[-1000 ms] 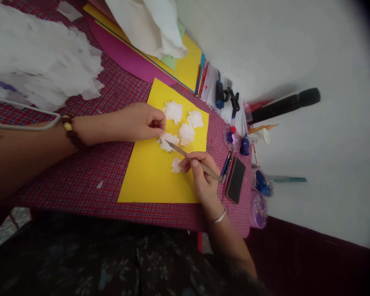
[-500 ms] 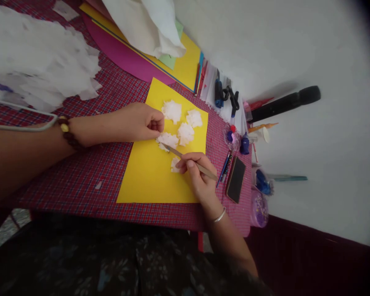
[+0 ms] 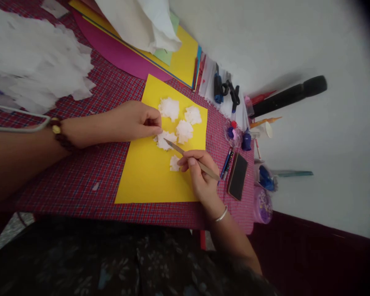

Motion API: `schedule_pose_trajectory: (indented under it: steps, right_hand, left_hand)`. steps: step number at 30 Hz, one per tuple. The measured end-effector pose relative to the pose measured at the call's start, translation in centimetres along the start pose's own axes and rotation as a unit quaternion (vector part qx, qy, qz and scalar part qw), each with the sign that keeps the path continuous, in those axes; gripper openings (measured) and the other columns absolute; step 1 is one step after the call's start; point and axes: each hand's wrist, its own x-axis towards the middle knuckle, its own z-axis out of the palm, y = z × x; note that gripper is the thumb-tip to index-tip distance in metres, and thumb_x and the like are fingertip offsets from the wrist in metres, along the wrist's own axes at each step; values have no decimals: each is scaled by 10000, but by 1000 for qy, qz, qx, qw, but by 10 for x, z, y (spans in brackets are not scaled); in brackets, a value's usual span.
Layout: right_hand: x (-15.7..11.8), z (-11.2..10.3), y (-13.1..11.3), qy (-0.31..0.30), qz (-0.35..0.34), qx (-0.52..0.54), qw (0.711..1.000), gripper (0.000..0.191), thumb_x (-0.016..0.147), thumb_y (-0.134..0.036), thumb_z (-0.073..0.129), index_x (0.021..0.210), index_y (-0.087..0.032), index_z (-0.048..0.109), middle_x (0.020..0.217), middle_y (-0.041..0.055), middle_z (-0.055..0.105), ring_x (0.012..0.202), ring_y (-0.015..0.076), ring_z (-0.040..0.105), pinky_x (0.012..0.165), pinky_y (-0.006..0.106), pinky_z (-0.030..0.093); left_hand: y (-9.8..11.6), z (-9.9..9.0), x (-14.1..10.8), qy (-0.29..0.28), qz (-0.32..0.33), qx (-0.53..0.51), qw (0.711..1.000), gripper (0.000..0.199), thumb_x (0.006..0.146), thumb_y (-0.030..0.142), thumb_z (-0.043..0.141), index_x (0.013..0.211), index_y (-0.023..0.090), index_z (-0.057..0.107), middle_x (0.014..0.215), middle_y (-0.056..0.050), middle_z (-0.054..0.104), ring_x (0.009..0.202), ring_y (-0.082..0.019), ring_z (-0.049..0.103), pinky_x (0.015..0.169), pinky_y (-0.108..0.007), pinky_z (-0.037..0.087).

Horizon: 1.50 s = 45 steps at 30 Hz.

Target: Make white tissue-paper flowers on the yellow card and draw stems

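Note:
On a yellow sheet (image 3: 151, 181) lie several ruffled clusters of white paper, among them an upper-left cluster (image 3: 169, 109) and a lower-left cluster (image 3: 168, 140). My left hand (image 3: 144, 120) is closed, thumb and forefinger pinched at the edge of the lower-left cluster; what they hold, if anything, is hidden. Between the fingers of my right hand (image 3: 200, 172) is a slim beige stick (image 3: 210, 172) with a dark pointed tip, which reaches that same cluster. A small white cluster (image 3: 174, 163) shows partly beside my right fingertips.
A heap of white paper pieces (image 3: 33, 61) covers the left of the checked tablecloth (image 3: 111, 166). Coloured sheets (image 3: 117, 53) lie at the back. To the right are scissors (image 3: 233, 93), a phone (image 3: 237, 176), pens (image 3: 225, 164) and a purple tub (image 3: 263, 205) by the wall.
The view has shifted slightly. The stick's tip sits a little differently on the lower-left cluster, and my left fingers stay pinched at its edge.

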Motion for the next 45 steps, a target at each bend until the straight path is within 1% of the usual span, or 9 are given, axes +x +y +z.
schedule_pose_trajectory:
  steps: [4, 14, 18, 22, 28, 31, 35, 39, 45]
  right_hand:
    - [0, -1, 1, -6, 11, 3, 1000, 168, 1107, -382, 585, 1119, -276, 716, 876, -3, 794, 683, 131, 714, 632, 303, 593]
    - [-3, 0, 1, 20, -14, 12, 1000, 158, 1104, -358, 575, 1132, -292, 715, 866, -3, 769, 687, 140, 695, 637, 314, 587]
    - [-1, 2, -1, -1, -23, 29, 999, 142, 1104, -327, 583, 1129, -292, 718, 888, -10, 782, 704, 127, 704, 643, 292, 588]
    - [5, 3, 2, 5, 1, 44, 999, 160, 1092, -369, 610, 1085, -263, 729, 835, -20, 770, 649, 114, 690, 604, 271, 575]
    - [10, 3, 10, 58, 57, 173, 982, 175, 1036, -420, 649, 1011, -268, 732, 770, -15, 759, 590, 120, 665, 551, 267, 547]
    - [13, 2, 11, 68, 89, 218, 969, 149, 1009, -403, 664, 975, -269, 719, 743, -25, 738, 570, 112, 641, 550, 259, 534]
    - [16, 2, 13, 41, 119, 232, 965, 193, 992, -454, 670, 966, -265, 695, 746, -23, 729, 571, 116, 621, 559, 267, 531]
    - [19, 5, 14, 25, 121, 250, 960, 214, 994, -469, 667, 961, -258, 688, 740, -26, 727, 556, 108, 607, 552, 262, 524]
    - [23, 9, 12, 12, 117, 265, 957, 161, 1029, -384, 665, 977, -237, 703, 734, -30, 740, 559, 92, 620, 544, 228, 505]
  left_hand:
    - [-2, 1, 1, 9, 14, 7, 1000, 292, 858, 413, 552, 865, 192, 743, 743, -24, 710, 694, -174, 608, 662, -279, 384]
    - [7, 7, -2, 11, -8, 23, 1000, 277, 828, 360, 613, 942, 176, 785, 814, -23, 747, 756, -167, 636, 684, -261, 402]
    - [8, 9, -2, 15, -7, 22, 1000, 247, 831, 338, 623, 946, 195, 788, 830, -25, 758, 775, -183, 660, 694, -274, 409]
    - [6, 8, -3, 15, 16, 29, 999, 256, 826, 279, 608, 986, 178, 780, 839, -23, 748, 766, -176, 657, 699, -271, 411]
    - [5, 5, -6, 1, 41, 18, 999, 510, 771, 166, 550, 1242, 166, 746, 788, 9, 707, 681, -157, 616, 650, -266, 391]
    - [4, 5, -6, -5, 38, 13, 999, 490, 782, 167, 551, 1229, 175, 753, 783, 15, 701, 667, -151, 601, 639, -261, 388]
    - [6, 5, -8, -6, 17, 3, 1000, 456, 816, 175, 565, 1233, 160, 750, 815, 13, 709, 676, -136, 581, 667, -258, 399]
    - [8, 6, -10, 7, 14, 9, 1000, 422, 875, 213, 571, 1257, 160, 745, 828, 21, 707, 689, -121, 549, 686, -252, 400]
    - [5, 10, -10, 22, -3, -15, 1000, 326, 869, 267, 632, 1149, 174, 770, 789, 21, 683, 658, -131, 537, 655, -270, 392]
